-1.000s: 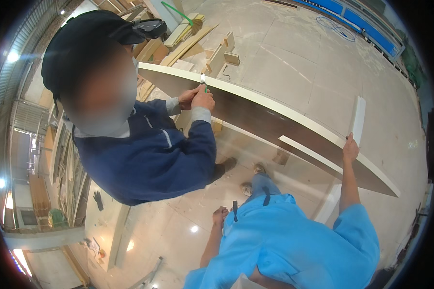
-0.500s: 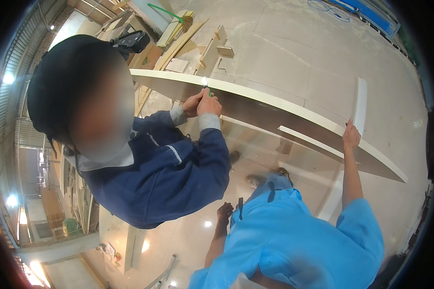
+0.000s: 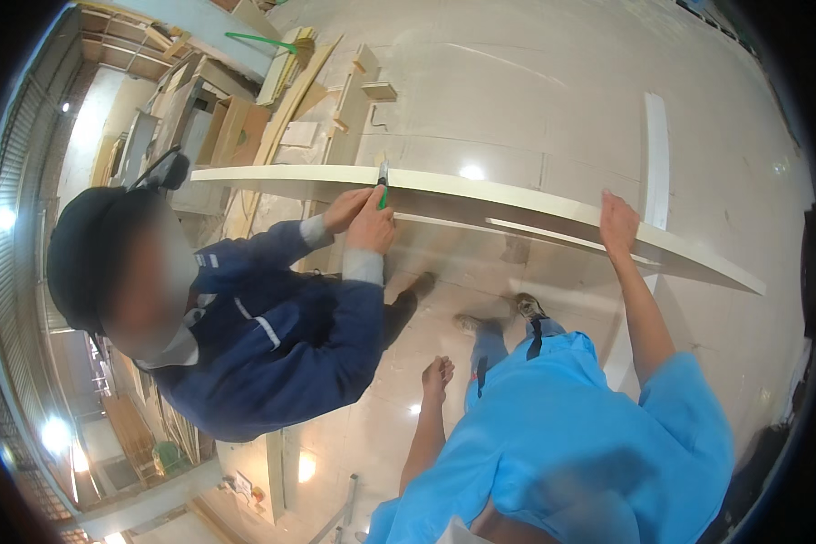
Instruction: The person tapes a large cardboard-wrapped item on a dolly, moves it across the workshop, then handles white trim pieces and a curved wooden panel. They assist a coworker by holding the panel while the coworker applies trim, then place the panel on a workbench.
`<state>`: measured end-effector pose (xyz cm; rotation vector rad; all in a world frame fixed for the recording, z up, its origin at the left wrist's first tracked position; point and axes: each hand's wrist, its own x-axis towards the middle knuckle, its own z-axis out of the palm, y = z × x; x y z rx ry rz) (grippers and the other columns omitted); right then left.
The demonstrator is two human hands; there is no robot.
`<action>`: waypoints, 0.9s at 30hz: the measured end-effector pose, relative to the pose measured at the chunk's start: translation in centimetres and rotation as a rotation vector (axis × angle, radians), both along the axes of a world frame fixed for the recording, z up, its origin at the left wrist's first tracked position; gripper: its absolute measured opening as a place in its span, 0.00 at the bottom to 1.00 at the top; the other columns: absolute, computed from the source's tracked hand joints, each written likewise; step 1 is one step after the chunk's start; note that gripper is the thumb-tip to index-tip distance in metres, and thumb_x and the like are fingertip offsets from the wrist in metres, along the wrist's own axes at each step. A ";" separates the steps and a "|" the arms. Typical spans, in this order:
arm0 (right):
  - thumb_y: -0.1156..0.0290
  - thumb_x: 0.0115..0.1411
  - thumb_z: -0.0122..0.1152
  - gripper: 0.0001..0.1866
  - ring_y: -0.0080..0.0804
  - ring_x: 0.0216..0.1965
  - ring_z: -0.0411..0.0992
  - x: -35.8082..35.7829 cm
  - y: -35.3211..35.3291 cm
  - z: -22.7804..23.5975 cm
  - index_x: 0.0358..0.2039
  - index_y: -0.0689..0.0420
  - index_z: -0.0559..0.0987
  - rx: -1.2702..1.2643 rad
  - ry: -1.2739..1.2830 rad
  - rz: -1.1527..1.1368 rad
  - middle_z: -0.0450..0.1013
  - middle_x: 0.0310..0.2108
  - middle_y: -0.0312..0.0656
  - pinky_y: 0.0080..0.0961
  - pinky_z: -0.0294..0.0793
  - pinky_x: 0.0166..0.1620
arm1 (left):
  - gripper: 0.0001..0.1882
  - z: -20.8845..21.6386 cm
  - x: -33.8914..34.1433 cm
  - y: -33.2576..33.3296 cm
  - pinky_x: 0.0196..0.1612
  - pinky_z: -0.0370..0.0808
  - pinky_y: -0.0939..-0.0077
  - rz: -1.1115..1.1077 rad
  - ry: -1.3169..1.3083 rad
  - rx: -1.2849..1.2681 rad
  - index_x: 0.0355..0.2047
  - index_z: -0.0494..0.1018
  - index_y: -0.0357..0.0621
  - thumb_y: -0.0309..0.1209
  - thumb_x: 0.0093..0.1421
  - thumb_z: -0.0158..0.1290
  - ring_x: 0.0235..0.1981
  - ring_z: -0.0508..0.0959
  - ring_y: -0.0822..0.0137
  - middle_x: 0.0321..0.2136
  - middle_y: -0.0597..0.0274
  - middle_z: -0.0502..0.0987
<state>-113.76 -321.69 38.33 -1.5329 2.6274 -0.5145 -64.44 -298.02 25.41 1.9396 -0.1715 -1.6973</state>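
A long board (image 3: 499,191) with a pale edge and a brown face stretches across in front of me. At its right part, my right hand (image 3: 619,225) is closed over the top edge. Low at my side, my left hand (image 3: 437,376) hangs with its fingers curled in, apart from the board, and nothing shows in it. To my left, a co-worker in a dark blue jacket (image 3: 281,335) holds a utility knife (image 3: 383,181) with a green-and-black handle in both hands. The knife's blade is up at the board's pale edge.
A long white strip (image 3: 656,154) lies beyond and beneath the board's right part. Wooden planks (image 3: 286,118) and a frame of boards (image 3: 346,113) lie at the back left. Light tiles (image 3: 508,100) cover the floor. A metal leg (image 3: 344,508) stands at the lower left.
My view has shifted, and the board now lies flatter across it. My right hand has moved left along the board's edge. The co-worker leans back a little, the knife still at the edge.
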 end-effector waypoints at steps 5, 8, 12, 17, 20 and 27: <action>0.52 0.71 0.41 0.27 0.53 0.47 0.74 -0.3 0.1 1.7 0.48 0.63 0.79 -0.048 -0.112 0.129 0.77 0.47 0.54 0.46 0.71 0.51 | 0.24 0.6 -4.2 -0.6 0.50 0.74 0.70 0.003 0.046 -0.032 0.51 0.74 0.37 0.47 0.70 0.46 0.46 0.78 0.64 0.44 0.58 0.78; 0.52 0.70 0.44 0.26 0.53 0.50 0.73 -1.4 -0.4 1.8 0.49 0.63 0.78 -0.035 -0.106 0.236 0.76 0.48 0.54 0.45 0.70 0.53 | 0.23 0.1 -5.8 0.9 0.48 0.75 0.71 0.028 0.026 -0.013 0.49 0.74 0.37 0.46 0.70 0.46 0.44 0.78 0.65 0.42 0.59 0.78; 0.52 0.70 0.44 0.26 0.54 0.48 0.73 -2.8 -0.8 1.0 0.47 0.63 0.79 -0.024 -0.091 0.259 0.76 0.47 0.55 0.45 0.71 0.52 | 0.21 -1.2 -6.7 4.4 0.42 0.76 0.73 0.083 0.047 0.048 0.46 0.75 0.38 0.45 0.70 0.47 0.39 0.79 0.67 0.37 0.61 0.79; 0.51 0.71 0.41 0.27 0.56 0.43 0.74 -3.3 -0.5 0.7 0.41 0.63 0.80 0.095 -0.101 0.246 0.77 0.41 0.56 0.49 0.71 0.48 | 0.21 -1.9 -7.3 9.0 0.38 0.75 0.75 0.165 0.044 0.172 0.42 0.76 0.38 0.45 0.69 0.47 0.34 0.79 0.69 0.34 0.61 0.79; 0.52 0.72 0.38 0.28 0.55 0.41 0.75 -3.2 -0.5 0.8 0.37 0.62 0.81 0.103 -0.141 0.250 0.77 0.38 0.54 0.49 0.72 0.46 | 0.20 -1.9 -7.8 10.8 0.37 0.75 0.76 0.124 0.026 0.159 0.40 0.77 0.37 0.44 0.69 0.47 0.32 0.78 0.70 0.32 0.62 0.78; 0.48 0.72 0.33 0.32 0.57 0.38 0.75 -3.2 -0.8 1.6 0.31 0.60 0.80 0.072 -0.183 0.231 0.76 0.35 0.56 0.50 0.72 0.43 | 0.20 -2.0 -8.3 9.1 0.33 0.73 0.76 0.184 0.040 0.095 0.42 0.75 0.37 0.43 0.70 0.47 0.29 0.76 0.71 0.30 0.63 0.77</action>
